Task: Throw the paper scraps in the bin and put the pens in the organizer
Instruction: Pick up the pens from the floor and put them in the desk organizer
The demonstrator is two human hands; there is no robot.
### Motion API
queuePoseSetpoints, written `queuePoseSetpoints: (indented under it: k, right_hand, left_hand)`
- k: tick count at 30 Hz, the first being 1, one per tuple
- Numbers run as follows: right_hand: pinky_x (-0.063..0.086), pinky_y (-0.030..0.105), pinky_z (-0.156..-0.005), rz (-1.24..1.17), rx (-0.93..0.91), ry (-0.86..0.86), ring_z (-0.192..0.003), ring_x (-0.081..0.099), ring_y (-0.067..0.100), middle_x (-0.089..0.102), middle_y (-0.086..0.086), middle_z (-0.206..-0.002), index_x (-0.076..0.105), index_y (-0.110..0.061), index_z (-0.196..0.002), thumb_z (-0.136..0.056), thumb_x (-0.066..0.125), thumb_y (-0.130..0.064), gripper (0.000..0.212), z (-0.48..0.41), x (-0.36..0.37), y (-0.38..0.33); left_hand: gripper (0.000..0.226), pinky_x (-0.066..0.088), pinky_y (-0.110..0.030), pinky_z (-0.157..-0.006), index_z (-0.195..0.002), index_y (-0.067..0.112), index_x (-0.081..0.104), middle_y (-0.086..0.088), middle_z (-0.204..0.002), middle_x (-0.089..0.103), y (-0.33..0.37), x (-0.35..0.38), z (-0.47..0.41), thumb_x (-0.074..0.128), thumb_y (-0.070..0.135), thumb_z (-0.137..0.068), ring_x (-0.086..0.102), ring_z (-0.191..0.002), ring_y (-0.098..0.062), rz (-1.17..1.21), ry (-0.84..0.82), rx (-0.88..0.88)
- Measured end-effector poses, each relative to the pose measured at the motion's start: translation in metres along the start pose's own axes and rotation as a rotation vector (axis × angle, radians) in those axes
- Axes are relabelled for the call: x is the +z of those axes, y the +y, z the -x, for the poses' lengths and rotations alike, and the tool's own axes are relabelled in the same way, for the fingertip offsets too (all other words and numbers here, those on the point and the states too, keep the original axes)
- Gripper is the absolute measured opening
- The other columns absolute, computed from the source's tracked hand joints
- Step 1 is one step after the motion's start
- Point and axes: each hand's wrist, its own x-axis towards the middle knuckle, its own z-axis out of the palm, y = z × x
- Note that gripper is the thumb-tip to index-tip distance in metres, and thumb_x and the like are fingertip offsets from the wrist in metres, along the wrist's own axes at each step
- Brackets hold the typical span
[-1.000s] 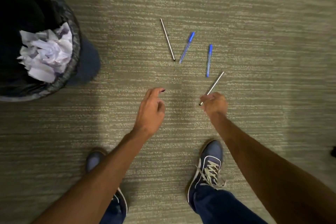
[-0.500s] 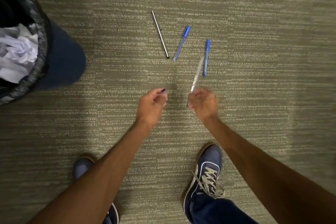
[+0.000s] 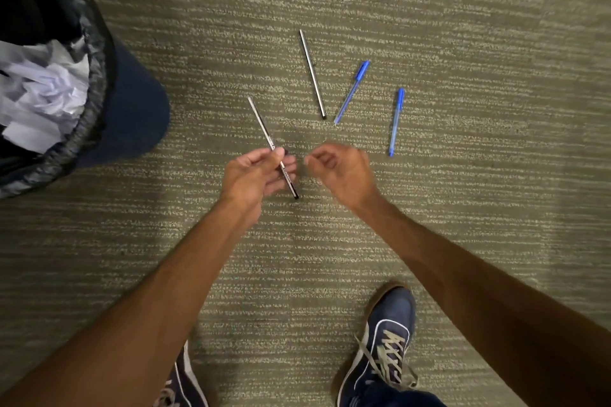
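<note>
Head camera looks straight down at a green-grey striped carpet point(image 3: 463, 26). I see my left hand point(image 3: 254, 175) a little left of the picture centre, and it is closed around a thin silver pen point(image 3: 273, 146). The fingers point(image 3: 284, 172) hold the lower half of this pen. Its long end points toward 11 o'clock and its dark tip comes out under the hand toward 5 o'clock. The pen is lifted off the carpet.

My right hand point(image 3: 340, 168) is just beside the left one, at its 3 o'clock side, apart from it. The fingers are curled loosely and nothing is in them.

Three more pens lie on the carpet at 12 to 2 o'clock from the hands. A second silver pen point(image 3: 312, 73) lies nearly straight, its dark tip at the near end. A blue capped pen point(image 3: 351, 91) is just to the right of it, leaning toward 1 o'clock; their near ends come close but do not touch. Another blue capped pen point(image 3: 396, 121) lies further right, almost upright in the picture, near the right hand.

At 9 to 10 o'clock stands the dark blue bin point(image 3: 132, 116) with a black liner, and crumpled white paper scraps point(image 3: 49, 96) are inside it. The organizer I cannot see in this view.

At the bottom edge are my two blue sneakers, the right one point(image 3: 386, 340) with grey laces, the left one point(image 3: 185, 383) mostly hidden under my arm.
</note>
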Motion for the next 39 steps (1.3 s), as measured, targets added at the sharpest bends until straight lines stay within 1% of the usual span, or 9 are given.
queuePoseSetpoints:
  k: [4, 8, 12, 16, 19, 23, 28, 35, 39]
  right_hand:
    - [0.06, 0.028, -0.06, 0.312, 0.016, 0.185, -0.073, 0.07, 0.016, 0.072, 0.005, -0.097, 0.068, -0.008, -0.112, -0.097, 0.06, -0.016, 0.019, -0.048, 0.0, 0.013]
    - [0.058, 0.032, -0.077, 0.499, 0.041, 0.233, -0.084, 0.063, 0.017, 0.065, 0.006, -0.11, 0.061, -0.007, -0.121, -0.096, 0.064, -0.025, 0.031, -0.082, 0.006, 0.015]
    - [0.06, 0.037, -0.078, 0.57, 0.07, 0.244, -0.086, 0.066, 0.025, 0.065, 0.011, -0.111, 0.06, -0.005, -0.122, -0.097, 0.059, -0.01, 0.025, -0.095, 0.013, 0.007]
    - [0.059, 0.031, -0.063, 0.439, 0.15, 0.18, -0.072, 0.066, 0.022, 0.067, 0.009, -0.094, 0.065, -0.004, -0.104, -0.096, 0.05, 0.0, 0.017, -0.092, 0.011, 0.001]
    - [0.059, 0.032, -0.073, 0.186, 0.156, 0.14, -0.072, 0.065, 0.019, 0.071, 0.012, -0.088, 0.07, -0.001, -0.095, -0.094, 0.059, -0.004, 0.012, -0.079, 0.006, -0.012]
    - [0.057, 0.018, -0.066, -0.143, 0.039, 0.048, -0.063, 0.063, -0.002, 0.072, 0.013, -0.086, 0.073, 0.004, -0.093, -0.087, 0.07, 0.003, 0.008, -0.041, 0.0, -0.037]
    - [0.055, 0.025, -0.064, -0.264, 0.009, -0.046, -0.067, 0.064, 0.012, 0.072, 0.006, -0.086, 0.073, 0.002, -0.097, -0.086, 0.072, 0.0, 0.011, -0.001, -0.009, -0.05]
    - [0.045, 0.01, -0.053, -0.196, -0.065, -0.107, -0.053, 0.059, -0.002, 0.069, -0.006, -0.073, 0.075, -0.003, -0.09, -0.088, 0.071, -0.004, 0.004, 0.021, -0.013, -0.046]
    - [0.047, 0.024, -0.043, 0.065, 0.011, -0.048, -0.046, 0.058, 0.004, 0.068, -0.003, -0.068, 0.073, -0.014, -0.083, -0.096, 0.065, -0.032, 0.024, 0.01, -0.031, -0.015]
  left_hand:
    - [0.024, 0.063, -0.039, -0.086, -0.112, 0.006, 0.07, -0.01, -0.102, 0.08, 0.003, -0.006, -0.021, 0.071, 0.016, -0.09, 0.078, -0.095, -0.026, 0.018, 0.014, 0.033]
    - [0.037, 0.064, -0.039, -0.085, -0.122, 0.0, 0.065, -0.014, -0.105, 0.079, 0.004, -0.008, -0.032, 0.074, 0.016, -0.089, 0.078, -0.095, -0.027, 0.049, 0.029, 0.053]
    - [0.035, 0.065, -0.037, -0.081, -0.119, -0.001, 0.066, -0.015, -0.104, 0.079, 0.008, -0.009, -0.033, 0.075, 0.013, -0.088, 0.079, -0.094, -0.028, 0.075, 0.031, 0.059]
    - [0.029, 0.063, -0.041, -0.087, -0.114, 0.004, 0.067, -0.013, -0.102, 0.08, 0.015, -0.009, -0.027, 0.075, 0.012, -0.087, 0.079, -0.093, -0.025, 0.073, 0.059, 0.043]
    - [0.029, 0.062, -0.043, -0.089, -0.115, 0.004, 0.067, -0.013, -0.104, 0.079, 0.023, -0.006, -0.018, 0.074, 0.01, -0.088, 0.079, -0.093, -0.024, 0.086, 0.081, 0.044]
    - [0.038, 0.061, -0.044, -0.091, -0.123, 0.003, 0.065, -0.012, -0.11, 0.078, 0.035, 0.0, -0.002, 0.074, 0.012, -0.087, 0.078, -0.097, -0.023, 0.094, 0.109, 0.052]
    - [0.037, 0.062, -0.042, -0.089, -0.123, 0.002, 0.068, -0.014, -0.113, 0.077, 0.045, 0.01, 0.02, 0.073, 0.011, -0.088, 0.077, -0.099, -0.025, 0.09, 0.125, 0.052]
    - [0.031, 0.064, -0.032, -0.076, -0.12, -0.001, 0.068, -0.016, -0.109, 0.078, 0.038, 0.02, 0.034, 0.071, 0.009, -0.09, 0.079, -0.093, -0.027, 0.071, 0.065, 0.029]
    - [0.032, 0.064, -0.03, -0.072, -0.118, -0.001, 0.067, -0.015, -0.105, 0.079, 0.028, 0.023, 0.025, 0.074, 0.01, -0.089, 0.079, -0.09, -0.025, 0.062, 0.094, 0.035]
